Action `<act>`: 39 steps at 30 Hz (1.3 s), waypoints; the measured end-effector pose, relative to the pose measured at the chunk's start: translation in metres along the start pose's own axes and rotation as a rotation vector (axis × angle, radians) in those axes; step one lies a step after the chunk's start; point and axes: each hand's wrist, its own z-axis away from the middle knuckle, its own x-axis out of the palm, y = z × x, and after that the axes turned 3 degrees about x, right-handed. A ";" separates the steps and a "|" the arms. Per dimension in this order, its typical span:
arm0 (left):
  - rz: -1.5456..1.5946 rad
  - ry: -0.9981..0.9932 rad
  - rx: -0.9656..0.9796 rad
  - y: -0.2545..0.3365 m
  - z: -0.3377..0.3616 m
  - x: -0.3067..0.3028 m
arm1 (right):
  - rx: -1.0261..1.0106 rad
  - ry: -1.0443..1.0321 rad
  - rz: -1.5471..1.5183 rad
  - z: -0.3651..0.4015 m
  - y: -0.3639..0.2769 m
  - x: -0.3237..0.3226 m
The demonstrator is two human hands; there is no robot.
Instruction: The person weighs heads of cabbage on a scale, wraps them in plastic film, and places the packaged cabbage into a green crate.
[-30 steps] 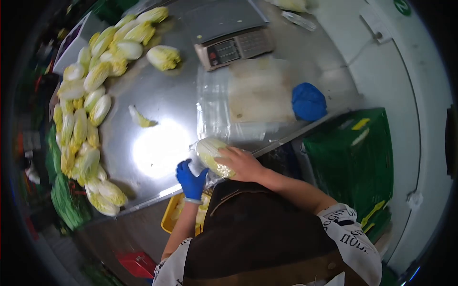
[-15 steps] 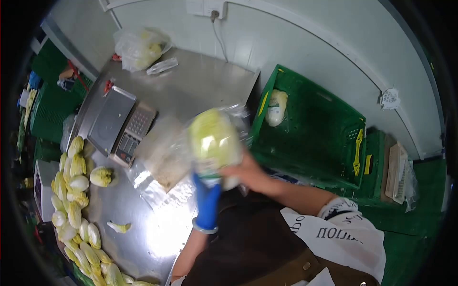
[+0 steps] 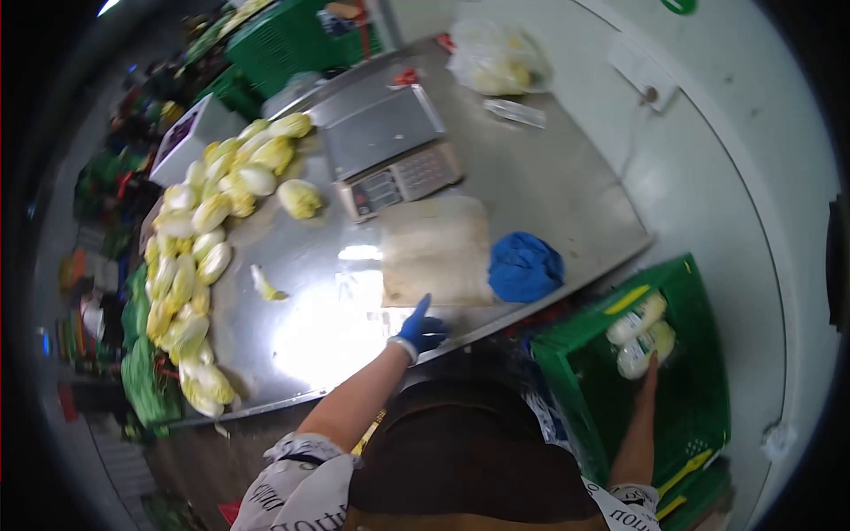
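My right hand (image 3: 649,385) reaches into the green crate (image 3: 553,358), its fingers at the lower end of a plastic-wrapped napa cabbage (image 3: 645,350). A second wrapped napa cabbage (image 3: 636,319) lies right beside it. Part of the right fingers is hidden against the cabbage. My left hand (image 3: 421,331), in a blue glove, is over the table's near edge with one finger stretched out and nothing held. That finger is by the lower edge of a flat beige board (image 3: 436,252). A crumpled blue bundle (image 3: 526,267) sits to the board's right.
Loose napa cabbages (image 3: 212,212) are piled along the left of the metal table (image 3: 567,190). A scale (image 3: 390,146) stands behind the board. A single cabbage (image 3: 299,199) and a loose leaf (image 3: 267,283) lie nearby. At the back is a filled plastic bag (image 3: 500,57).
Both hands were around the wrapped cabbage over the table. It is now in the crate with my right hand, and my left hand has come away. The view has turned left.
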 end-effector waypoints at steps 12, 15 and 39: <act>-0.362 -0.277 0.357 0.071 0.082 -0.235 | -0.941 0.049 1.427 0.087 -0.042 0.318; -0.916 0.536 0.706 0.121 0.045 -0.344 | -0.950 -0.753 1.375 0.141 0.031 0.455; -1.096 0.670 1.965 0.413 0.076 -0.450 | 0.807 -1.053 0.315 0.155 0.324 0.864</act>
